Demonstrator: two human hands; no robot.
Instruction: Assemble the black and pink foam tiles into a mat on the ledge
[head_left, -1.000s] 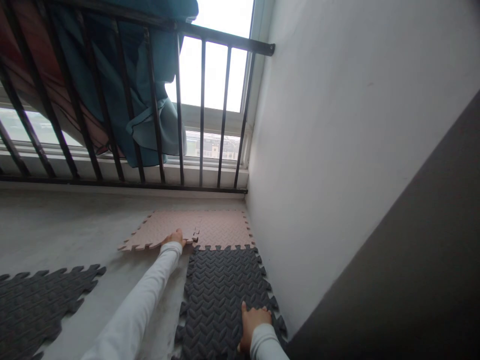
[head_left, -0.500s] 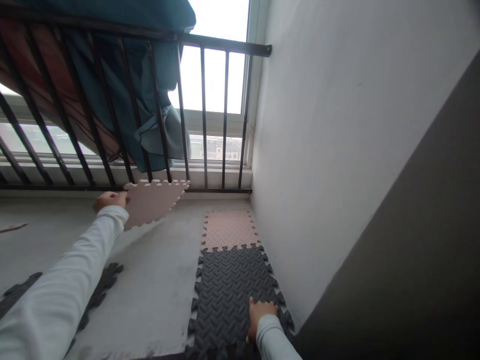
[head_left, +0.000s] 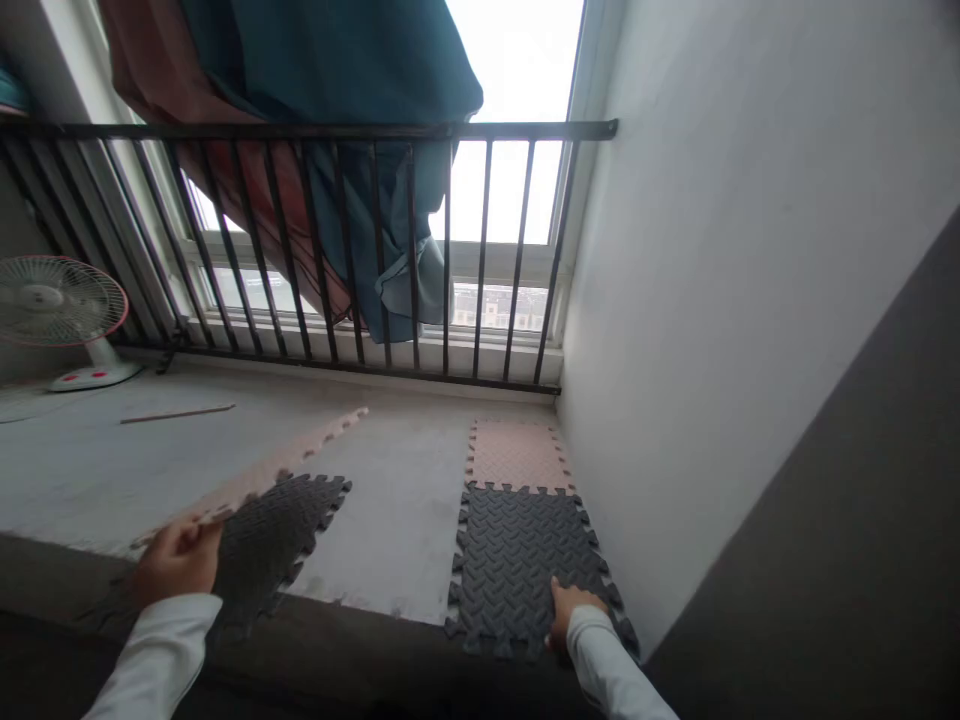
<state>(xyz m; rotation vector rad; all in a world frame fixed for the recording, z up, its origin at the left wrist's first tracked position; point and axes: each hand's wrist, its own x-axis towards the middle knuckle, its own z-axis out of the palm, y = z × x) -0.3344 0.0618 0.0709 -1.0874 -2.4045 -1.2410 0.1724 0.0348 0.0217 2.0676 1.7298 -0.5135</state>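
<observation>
My left hand (head_left: pixel 178 560) is closed on the edge of a pink foam mat tile (head_left: pixel 262 478), pinched between thumb and fingers. The tile is tilted almost edge-on, so little of its face shows. Just behind and below it is a loose black foam mat tile (head_left: pixel 289 530) with toothed edges, partly hidden by the hand and pink tile. My right hand (head_left: pixel 574 612) rests with its fingers out on another black foam tile (head_left: pixel 517 540) beside the wall. That one meets a flat pink tile (head_left: pixel 517 452) on its far side.
A white wall (head_left: pixel 712 250) rises on the right. Dark railing (head_left: pixel 337 370) runs along the window, with a teal and pink curtain (head_left: pixel 360 80) behind it. On the pale floor (head_left: pixel 390 540) lie a thin strip (head_left: pixel 178 413) and, at left, a fan (head_left: pixel 97 370).
My left hand has brought the pink tile back from the railing, toward me and lower, turning it edge-on. The view has swung left, showing the fan. My right hand stays on the black tile.
</observation>
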